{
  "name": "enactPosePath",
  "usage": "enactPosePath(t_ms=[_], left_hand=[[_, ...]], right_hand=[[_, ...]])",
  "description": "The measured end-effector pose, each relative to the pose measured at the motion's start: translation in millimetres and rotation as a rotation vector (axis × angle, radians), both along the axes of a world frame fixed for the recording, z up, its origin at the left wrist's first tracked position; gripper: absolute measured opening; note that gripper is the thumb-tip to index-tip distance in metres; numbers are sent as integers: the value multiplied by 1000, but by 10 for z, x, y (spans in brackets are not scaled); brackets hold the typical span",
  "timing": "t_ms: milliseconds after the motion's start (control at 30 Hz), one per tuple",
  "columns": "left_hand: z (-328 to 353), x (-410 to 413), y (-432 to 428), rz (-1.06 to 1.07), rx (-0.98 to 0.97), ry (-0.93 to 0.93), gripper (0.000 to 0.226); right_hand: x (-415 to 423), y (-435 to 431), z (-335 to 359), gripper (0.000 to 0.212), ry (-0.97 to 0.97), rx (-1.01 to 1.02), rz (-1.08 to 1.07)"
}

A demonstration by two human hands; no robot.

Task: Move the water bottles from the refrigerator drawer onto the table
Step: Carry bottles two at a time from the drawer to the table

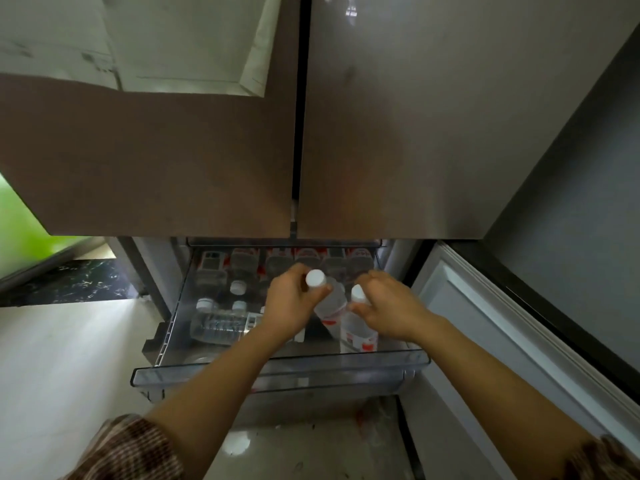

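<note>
Left grip is curling round the neck of the leaning water bottle, whose white cap is tipping toward 11 o'clock. Right grip is pinching the upright water bottle just under its cap. Both bottles are sitting inside the clear refrigerator drawer, toward its 5 o'clock corner and close beside each other.

The step in hand is probably the lift-out. Thin chilled plastic is likely to be slippery, so each grip should be closing lower, around the shoulder, rather than hanging the weight from the cap. Both bottles should be rising straight up until their bases are clearing the front wall at 6 o'clock. Keeping them apart should stop them knocking together or catching the lying bottle at 8 o'clock. More bottles, the back row, are waiting at 12 o'clock. The desk is not showing in this view.
</note>
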State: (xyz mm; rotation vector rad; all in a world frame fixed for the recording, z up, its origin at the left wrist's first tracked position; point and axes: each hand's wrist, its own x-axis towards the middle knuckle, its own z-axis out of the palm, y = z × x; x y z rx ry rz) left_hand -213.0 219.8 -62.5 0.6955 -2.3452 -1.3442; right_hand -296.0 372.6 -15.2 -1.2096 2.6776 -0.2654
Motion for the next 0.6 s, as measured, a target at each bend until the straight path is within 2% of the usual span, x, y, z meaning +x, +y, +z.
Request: enactPosePath(t_ms=[100,300,433,600], left_hand=[[252,233,-48,-5,-80,98,21],[808,1075,-451,121,-143,234,21],[1129,1810,-703,172,-236,294,21],[1294,3050,-927,303,-315,294,29]], right_hand=[[109,-48,172,19,-6,-158,-48],[673,-447,706,29,0,-479,-19],[1253,-768,1029,41,9,-560,53],[2230,-1250,1182,37,-29,-582,230]])
